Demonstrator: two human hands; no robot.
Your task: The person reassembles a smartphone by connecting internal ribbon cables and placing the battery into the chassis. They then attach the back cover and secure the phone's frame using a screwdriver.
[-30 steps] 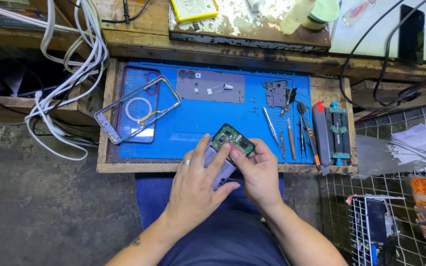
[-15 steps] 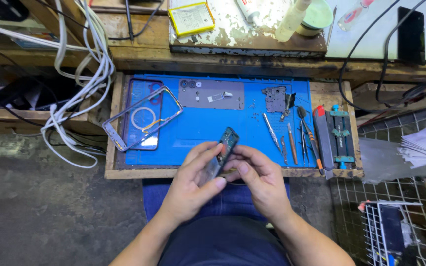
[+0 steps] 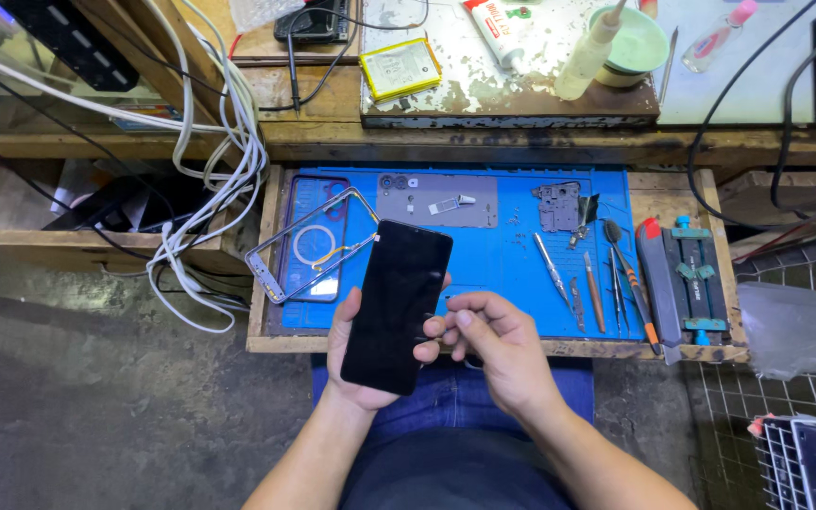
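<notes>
At the centre of the frame, the left hand (image 3: 365,364) cradles a black smartphone (image 3: 397,304) screen-up over the blue repair mat (image 3: 493,260), while the right hand (image 3: 501,349), loosely curled and holding nothing, steadies its edge with fingertips.

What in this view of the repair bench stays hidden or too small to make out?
- Underside of the dark phone: faces away from the head camera.
- Left hand: palm covered by the phone.
- Small parts on the grey plate: too small to identify.
- Wire basket: cut off by the bottom right edge.
- Right hand: whether its fingertips grip the phone's edge is unclear.
</notes>
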